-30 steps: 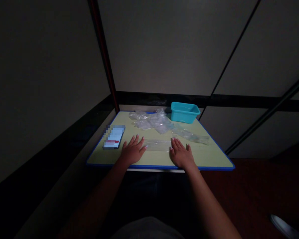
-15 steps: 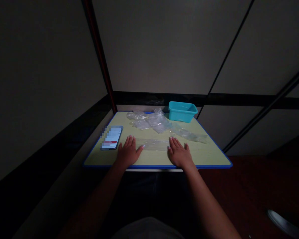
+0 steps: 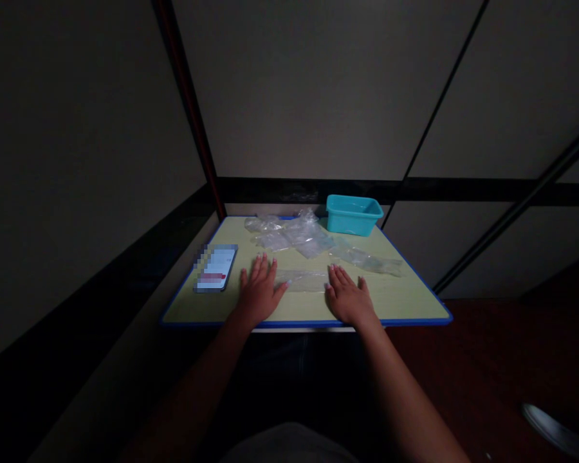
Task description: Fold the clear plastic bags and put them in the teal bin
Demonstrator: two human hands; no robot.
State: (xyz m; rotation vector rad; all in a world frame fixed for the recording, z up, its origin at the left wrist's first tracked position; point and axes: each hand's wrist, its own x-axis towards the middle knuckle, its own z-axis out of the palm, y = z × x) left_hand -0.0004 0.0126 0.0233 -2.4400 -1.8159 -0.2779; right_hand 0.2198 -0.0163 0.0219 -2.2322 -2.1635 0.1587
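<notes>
A clear plastic bag (image 3: 303, 281) lies flattened near the front of the small table. My left hand (image 3: 259, 292) is at its left end, palm down, with fingers spread and the thumb over the plastic. At the other end my right hand (image 3: 348, 296) lies flat, fingertips on the bag's right edge. Neither hand grips anything. Beyond them a heap of crumpled clear plastic bags (image 3: 302, 235) rests at the back, and one longer clear bag (image 3: 369, 260) stretches out to the right of it.
The pale table (image 3: 405, 302) has a blue rim. A turquoise plastic bin (image 3: 352, 218) stands at its back right corner. On the left lies a phone (image 3: 217, 267) with its screen lit. Wall panels rise behind and to the left.
My left hand has slid a little to the right and forward over the left end of the flattened bag. My right hand has stayed in place.
</notes>
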